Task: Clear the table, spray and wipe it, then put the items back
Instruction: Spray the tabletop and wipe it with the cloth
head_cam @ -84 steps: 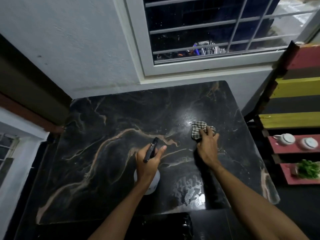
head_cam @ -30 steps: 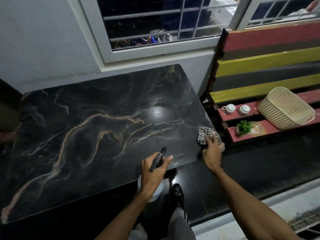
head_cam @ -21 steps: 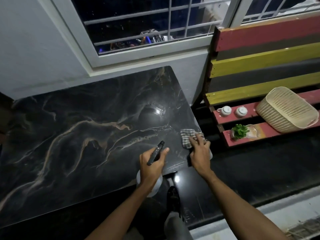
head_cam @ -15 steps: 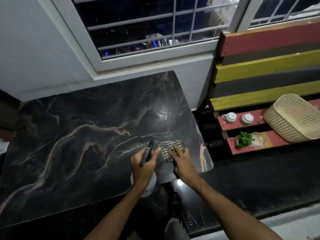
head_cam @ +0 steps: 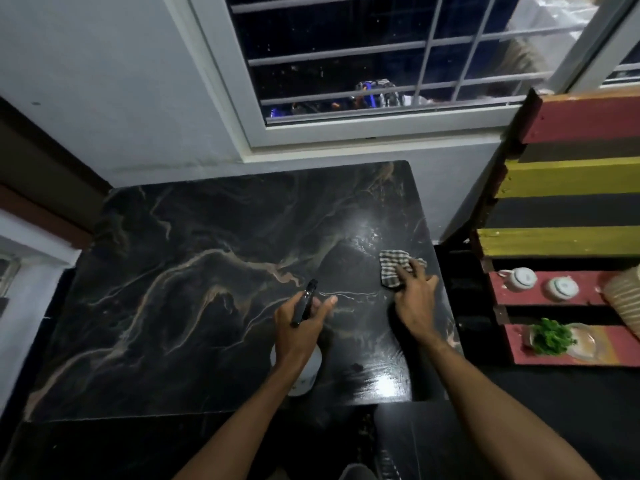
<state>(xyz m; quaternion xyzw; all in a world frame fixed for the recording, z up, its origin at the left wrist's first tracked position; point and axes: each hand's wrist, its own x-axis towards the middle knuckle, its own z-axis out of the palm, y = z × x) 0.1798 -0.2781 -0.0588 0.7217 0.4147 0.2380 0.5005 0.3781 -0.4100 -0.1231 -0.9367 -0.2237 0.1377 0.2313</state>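
A black marble table with tan veins fills the middle of the head view, wet and shiny at its right side. My left hand grips a spray bottle with a black nozzle and white body above the table's front part. My right hand presses a checked cloth flat against the tabletop near the right edge, fingers spread over it.
A striped wooden bench stands right of the table, holding two white cups, a green herb bunch on a clear plate and part of a cream basket. A barred window is behind the table.
My right hand has slid the cloth from beside my left hand out and away toward the table's right edge. The left hand keeps the bottle in the same hold.
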